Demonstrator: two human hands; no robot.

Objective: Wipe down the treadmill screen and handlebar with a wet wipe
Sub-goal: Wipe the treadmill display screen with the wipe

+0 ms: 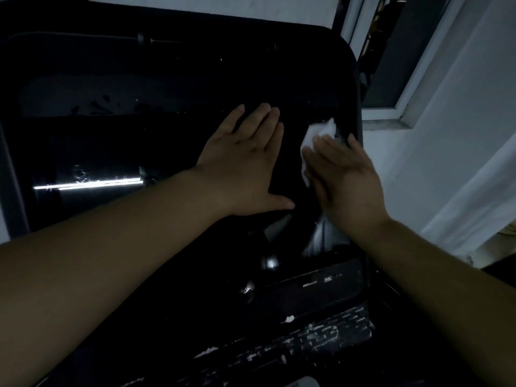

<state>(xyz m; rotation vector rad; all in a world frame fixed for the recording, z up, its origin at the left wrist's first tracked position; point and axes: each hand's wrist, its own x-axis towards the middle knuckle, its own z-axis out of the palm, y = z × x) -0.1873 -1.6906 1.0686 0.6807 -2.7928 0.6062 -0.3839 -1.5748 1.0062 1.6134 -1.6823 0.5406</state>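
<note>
The treadmill console (156,88) fills the dim view as a large black panel with a glossy screen area. My left hand (245,160) lies flat on the panel's middle, fingers spread and pointing up. My right hand (340,177) presses a crumpled white wet wipe (318,135) against the console's right edge, where the dark frame (358,113) curves down. The wipe sticks out above and to the left of my fingers; most of it is hidden under the palm.
A worn black part (321,336) with flaking white patches lies below the console. A bright light streak (89,184) reflects at the left. A white wall (460,135) and a window frame (413,79) stand to the right.
</note>
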